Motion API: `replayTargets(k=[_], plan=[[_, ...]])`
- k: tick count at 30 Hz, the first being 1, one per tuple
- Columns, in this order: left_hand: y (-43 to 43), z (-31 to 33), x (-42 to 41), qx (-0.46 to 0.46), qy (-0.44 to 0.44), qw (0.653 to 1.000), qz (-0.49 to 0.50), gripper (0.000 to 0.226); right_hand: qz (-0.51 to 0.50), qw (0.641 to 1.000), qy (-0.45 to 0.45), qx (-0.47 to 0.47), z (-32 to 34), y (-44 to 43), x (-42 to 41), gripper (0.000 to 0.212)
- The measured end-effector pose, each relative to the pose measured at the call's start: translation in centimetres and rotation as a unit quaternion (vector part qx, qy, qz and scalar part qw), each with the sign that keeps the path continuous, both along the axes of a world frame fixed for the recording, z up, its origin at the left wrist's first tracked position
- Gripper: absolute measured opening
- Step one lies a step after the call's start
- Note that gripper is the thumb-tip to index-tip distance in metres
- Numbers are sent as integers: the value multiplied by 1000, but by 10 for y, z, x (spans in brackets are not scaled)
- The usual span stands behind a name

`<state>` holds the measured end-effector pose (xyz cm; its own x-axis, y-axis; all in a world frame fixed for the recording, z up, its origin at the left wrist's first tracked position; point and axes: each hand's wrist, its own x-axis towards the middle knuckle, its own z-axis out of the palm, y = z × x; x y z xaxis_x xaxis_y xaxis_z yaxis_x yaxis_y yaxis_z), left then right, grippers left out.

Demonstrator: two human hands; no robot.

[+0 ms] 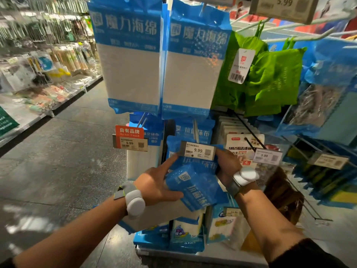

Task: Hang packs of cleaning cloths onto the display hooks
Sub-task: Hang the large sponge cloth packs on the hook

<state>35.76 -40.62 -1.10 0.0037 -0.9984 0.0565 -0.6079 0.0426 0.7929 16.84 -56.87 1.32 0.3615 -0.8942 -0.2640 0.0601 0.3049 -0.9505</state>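
Observation:
A blue pack of cleaning cloths lies tilted between my hands in front of the display. My left hand holds it from the left, thumb under its lower edge and index finger stretched up toward a second blue pack hanging on the middle hook. My right hand grips the right edge of that hanging pack just below the 9.99 price tag. More blue cloth packs hang behind on the same hook. Which pack's hole sits on the hook tip is hidden by the tag.
Two large blue sponge packs hang above. A left hook with an orange 9.99 tag holds white-blue packs. Green bags and another rack stand to the right. Lower packs fill the bottom row. Aisle floor lies to the left.

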Motion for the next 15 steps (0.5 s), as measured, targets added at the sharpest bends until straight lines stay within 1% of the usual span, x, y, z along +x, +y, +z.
replayTargets(k=[3, 7, 8, 9, 10, 11, 13, 15], plan=[[-3, -7, 3, -7, -2, 1000, 1, 104, 2, 1000, 15, 28, -6, -4, -2, 24], [-11, -13, 8, -2, -4, 1000, 8, 100, 4, 998, 65, 9, -5, -20, 4, 21], [-13, -15, 10, -2, 7, 1000, 11, 97, 3, 996, 87, 2, -2, -25, 6, 23], [-15, -17, 11, 0, 20, 1000, 16, 93, 4, 994, 106, -5, -1, -32, 9, 30], [-18, -20, 12, 6, 32, 999, 27, 87, 11, 994, 112, -5, -1, -43, 12, 38], [-21, -24, 14, 16, 35, 998, 41, 80, 16, 994, 109, -3, 1, -52, 18, 40], [-22, -32, 14, 42, 18, 997, 59, 68, 7, 995, 98, -17, 11, -60, 28, 26], [-26, -43, 16, 65, 16, 995, 68, 63, -17, 993, 113, -40, 18, -75, 42, 10]])
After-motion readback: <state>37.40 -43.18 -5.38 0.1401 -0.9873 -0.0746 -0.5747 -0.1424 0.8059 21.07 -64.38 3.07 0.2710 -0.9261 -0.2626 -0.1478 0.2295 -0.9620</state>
